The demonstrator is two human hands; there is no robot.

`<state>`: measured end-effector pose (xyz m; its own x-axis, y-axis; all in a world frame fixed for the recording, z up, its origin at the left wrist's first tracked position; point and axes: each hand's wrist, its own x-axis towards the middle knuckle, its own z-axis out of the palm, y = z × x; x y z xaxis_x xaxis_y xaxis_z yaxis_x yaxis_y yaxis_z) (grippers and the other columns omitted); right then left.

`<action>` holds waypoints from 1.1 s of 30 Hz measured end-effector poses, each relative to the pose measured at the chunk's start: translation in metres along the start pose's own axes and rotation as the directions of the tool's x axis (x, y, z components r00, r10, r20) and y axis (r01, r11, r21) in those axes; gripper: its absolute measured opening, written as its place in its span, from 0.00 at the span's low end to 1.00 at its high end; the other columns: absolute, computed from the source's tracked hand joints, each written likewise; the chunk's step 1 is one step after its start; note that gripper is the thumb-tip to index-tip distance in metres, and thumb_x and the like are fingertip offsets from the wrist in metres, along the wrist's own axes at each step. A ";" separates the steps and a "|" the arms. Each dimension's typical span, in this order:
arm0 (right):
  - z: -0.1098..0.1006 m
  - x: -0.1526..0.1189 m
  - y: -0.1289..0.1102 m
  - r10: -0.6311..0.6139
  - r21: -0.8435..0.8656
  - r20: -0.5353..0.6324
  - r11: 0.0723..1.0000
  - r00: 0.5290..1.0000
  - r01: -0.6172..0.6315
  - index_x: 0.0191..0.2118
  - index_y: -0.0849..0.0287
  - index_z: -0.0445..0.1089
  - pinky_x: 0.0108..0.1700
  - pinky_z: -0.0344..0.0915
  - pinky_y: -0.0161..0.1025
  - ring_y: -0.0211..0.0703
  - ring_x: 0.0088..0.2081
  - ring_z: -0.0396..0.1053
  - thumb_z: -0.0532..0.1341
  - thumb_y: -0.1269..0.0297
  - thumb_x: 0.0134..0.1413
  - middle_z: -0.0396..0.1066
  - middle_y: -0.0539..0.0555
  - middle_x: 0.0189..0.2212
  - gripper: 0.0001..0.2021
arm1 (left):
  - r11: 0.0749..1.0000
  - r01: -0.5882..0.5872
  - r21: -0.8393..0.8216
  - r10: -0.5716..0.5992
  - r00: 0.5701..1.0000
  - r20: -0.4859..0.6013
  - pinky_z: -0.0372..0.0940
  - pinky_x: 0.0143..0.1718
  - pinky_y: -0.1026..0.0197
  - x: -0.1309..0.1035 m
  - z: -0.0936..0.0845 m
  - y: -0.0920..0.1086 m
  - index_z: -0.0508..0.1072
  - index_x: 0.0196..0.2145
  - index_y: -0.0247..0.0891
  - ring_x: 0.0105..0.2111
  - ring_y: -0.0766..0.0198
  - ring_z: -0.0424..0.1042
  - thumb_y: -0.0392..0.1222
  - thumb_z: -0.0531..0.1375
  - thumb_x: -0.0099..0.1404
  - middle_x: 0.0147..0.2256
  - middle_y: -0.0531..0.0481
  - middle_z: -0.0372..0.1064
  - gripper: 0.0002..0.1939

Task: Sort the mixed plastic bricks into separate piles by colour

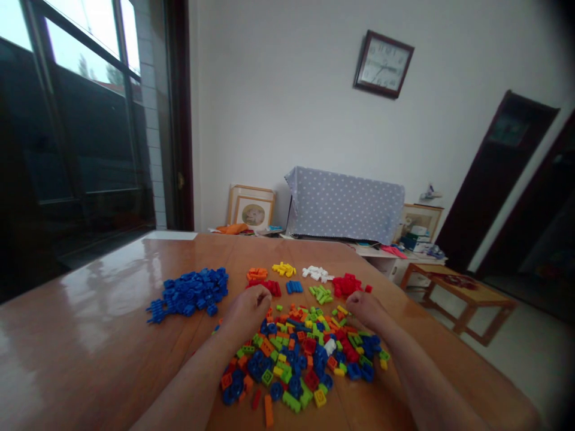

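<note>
My left hand (250, 310) is closed with its fingers curled, just in front of a small group of red bricks (272, 288). On the other side, my right hand (366, 308) is also closed, close to a pile of red bricks (347, 284). Whatever either hand might hold is hidden by the fingers. Between my forearms spreads a heap of mixed toy building bricks (296, 353) in blue, green, orange, red and yellow.
Sorted groups lie behind the heap: blue pieces (193, 291), orange bricks (257, 273), yellow bricks (284, 269), blue bricks (294, 287), white bricks (317, 273) and green bricks (320, 294). All rest on the wooden table (99, 335). A low wooden stool (462, 287) stands right.
</note>
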<state>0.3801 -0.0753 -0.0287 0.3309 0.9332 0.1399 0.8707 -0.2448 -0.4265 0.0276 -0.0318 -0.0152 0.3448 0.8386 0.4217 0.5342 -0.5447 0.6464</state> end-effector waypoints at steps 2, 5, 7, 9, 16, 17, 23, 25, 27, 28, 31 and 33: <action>0.001 0.006 -0.008 0.004 0.025 -0.034 1.000 0.999 -0.003 0.28 0.59 0.72 0.28 0.53 0.30 0.37 0.29 0.68 0.57 0.68 0.48 0.74 0.51 0.26 0.07 | 1.000 0.003 -0.004 -0.003 1.000 0.004 0.50 0.27 0.64 0.000 -0.001 0.001 0.71 0.30 0.38 0.27 0.65 0.64 0.45 0.51 0.67 0.25 0.53 0.66 0.13; 0.006 0.011 -0.021 0.011 0.045 -0.065 0.999 0.998 -0.008 0.28 0.60 0.73 0.27 0.53 0.31 0.38 0.29 0.69 0.56 0.67 0.49 0.75 0.51 0.26 0.08 | 0.999 0.023 -0.023 -0.023 1.000 -0.002 0.50 0.27 0.65 0.001 0.000 0.000 0.71 0.31 0.38 0.27 0.64 0.64 0.45 0.51 0.66 0.25 0.53 0.67 0.13; 0.009 0.014 -0.028 0.006 0.050 -0.067 0.999 0.998 -0.002 0.26 0.60 0.73 0.27 0.52 0.31 0.38 0.28 0.68 0.56 0.67 0.49 0.74 0.52 0.25 0.08 | 0.999 0.034 -0.032 -0.034 0.999 -0.006 0.50 0.26 0.65 0.001 0.000 -0.002 0.71 0.31 0.38 0.27 0.64 0.65 0.45 0.51 0.66 0.25 0.53 0.67 0.13; 0.012 0.016 -0.033 0.000 0.053 -0.058 0.999 0.998 0.003 0.26 0.60 0.73 0.27 0.52 0.31 0.38 0.28 0.68 0.57 0.68 0.48 0.75 0.52 0.25 0.08 | 0.999 0.040 -0.032 -0.040 0.999 -0.009 0.50 0.26 0.65 0.002 -0.001 -0.003 0.71 0.31 0.38 0.26 0.64 0.65 0.46 0.51 0.67 0.25 0.53 0.66 0.13; 0.018 0.025 -0.035 0.041 0.059 -0.044 0.998 0.998 -0.038 0.30 0.60 0.74 0.28 0.54 0.32 0.40 0.30 0.69 0.61 0.71 0.45 0.76 0.54 0.28 0.06 | 1.000 0.021 0.001 -0.021 1.000 -0.015 0.51 0.27 0.65 0.001 -0.005 -0.003 0.70 0.31 0.39 0.28 0.64 0.66 0.46 0.51 0.67 0.26 0.53 0.68 0.12; 0.019 0.026 -0.034 0.048 0.061 -0.049 0.997 0.998 -0.045 0.32 0.60 0.74 0.29 0.54 0.32 0.40 0.30 0.70 0.60 0.71 0.45 0.77 0.54 0.29 0.07 | 1.000 0.024 0.003 -0.024 1.000 -0.019 0.51 0.27 0.65 0.001 -0.005 -0.003 0.70 0.31 0.40 0.28 0.64 0.66 0.46 0.51 0.67 0.26 0.53 0.68 0.12; 0.027 0.028 -0.024 0.061 0.091 -0.056 0.994 0.997 -0.056 0.36 0.60 0.73 0.29 0.56 0.33 0.42 0.31 0.71 0.58 0.72 0.46 0.76 0.53 0.30 0.10 | 1.000 0.026 -0.008 -0.026 0.999 -0.032 0.51 0.27 0.65 0.003 -0.002 -0.008 0.70 0.31 0.40 0.27 0.65 0.66 0.46 0.51 0.67 0.26 0.53 0.68 0.13; 0.029 0.028 -0.021 0.062 0.100 -0.057 0.993 0.996 -0.056 0.36 0.59 0.73 0.29 0.56 0.33 0.42 0.31 0.71 0.58 0.72 0.46 0.77 0.53 0.30 0.10 | 1.000 0.027 -0.004 -0.027 0.999 -0.029 0.51 0.27 0.65 0.003 -0.001 -0.008 0.70 0.31 0.40 0.28 0.64 0.66 0.46 0.51 0.67 0.26 0.53 0.68 0.13; 0.030 0.028 -0.018 0.061 0.106 -0.061 0.993 0.996 -0.054 0.36 0.59 0.73 0.28 0.56 0.33 0.41 0.30 0.71 0.58 0.71 0.47 0.77 0.53 0.30 0.10 | 1.000 0.029 0.002 -0.029 0.999 -0.030 0.51 0.27 0.65 0.003 -0.001 -0.008 0.70 0.30 0.40 0.28 0.64 0.66 0.46 0.51 0.67 0.26 0.53 0.67 0.13; 0.029 0.028 -0.016 0.059 0.108 -0.066 0.993 0.996 -0.051 0.36 0.59 0.73 0.28 0.56 0.33 0.41 0.30 0.71 0.57 0.71 0.47 0.76 0.53 0.30 0.10 | 1.000 0.026 0.004 -0.026 0.999 -0.029 0.51 0.27 0.65 0.003 -0.001 -0.008 0.70 0.31 0.40 0.28 0.64 0.66 0.46 0.51 0.67 0.26 0.53 0.67 0.13; 0.024 0.028 -0.012 0.051 0.108 -0.090 0.993 0.995 -0.041 0.37 0.58 0.73 0.29 0.56 0.32 0.40 0.31 0.71 0.56 0.70 0.50 0.76 0.52 0.30 0.10 | 1.000 0.018 0.001 -0.018 0.999 -0.029 0.52 0.27 0.64 0.003 -0.002 -0.007 0.70 0.31 0.40 0.27 0.64 0.66 0.46 0.51 0.67 0.26 0.53 0.67 0.13; 0.017 0.026 -0.008 0.042 0.099 -0.105 0.995 0.994 -0.031 0.36 0.58 0.73 0.30 0.56 0.32 0.40 0.32 0.70 0.54 0.69 0.53 0.76 0.52 0.31 0.10 | 1.000 0.017 -0.003 -0.017 0.999 -0.031 0.52 0.27 0.65 0.003 -0.002 -0.007 0.70 0.31 0.40 0.27 0.64 0.66 0.47 0.51 0.67 0.26 0.53 0.67 0.13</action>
<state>0.3752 -0.0441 -0.0371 0.4036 0.8892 0.2153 0.8195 -0.2468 -0.5172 0.0230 -0.0255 -0.0170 0.3118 0.8472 0.4301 0.5377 -0.5305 0.6553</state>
